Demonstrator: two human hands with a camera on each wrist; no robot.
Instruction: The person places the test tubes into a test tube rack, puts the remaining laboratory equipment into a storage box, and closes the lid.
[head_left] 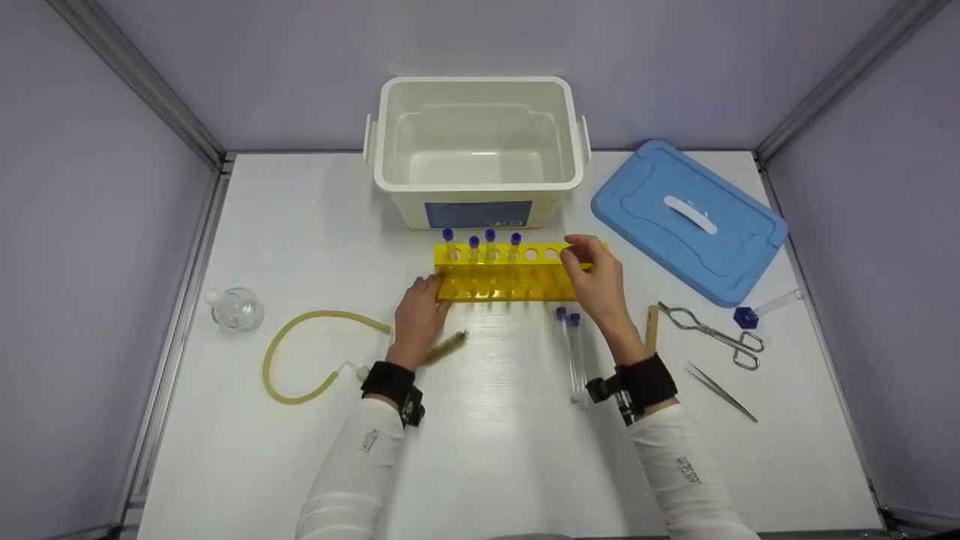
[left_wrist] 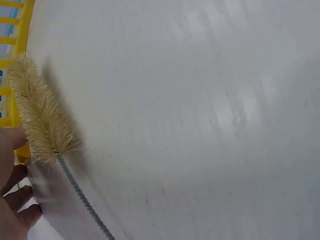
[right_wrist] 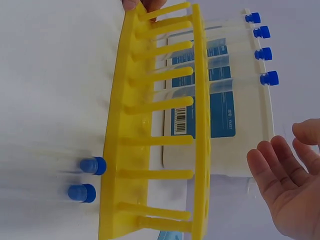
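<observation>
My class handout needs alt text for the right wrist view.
A yellow rack holds four blue-capped tubes; the left hand grips one end, the right hand is open nearby. Two more tubes lie in front, a pale tub behind.

**Forearm and wrist wear**

White, close-fitting left sleeve [head_left: 351,469] and right sleeve [head_left: 679,476], each bearing small dark lettering [head_left: 369,441] on the forearm. Broad black left wristband [head_left: 386,380] and right wristband [head_left: 651,381], each carrying a small black camera [head_left: 412,408]. Left hand [head_left: 418,321] and right hand [head_left: 602,291] bare.

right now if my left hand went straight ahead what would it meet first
Most likely the yellow rack, whose end the left hand touches; depth past it is hard to judge.
</observation>
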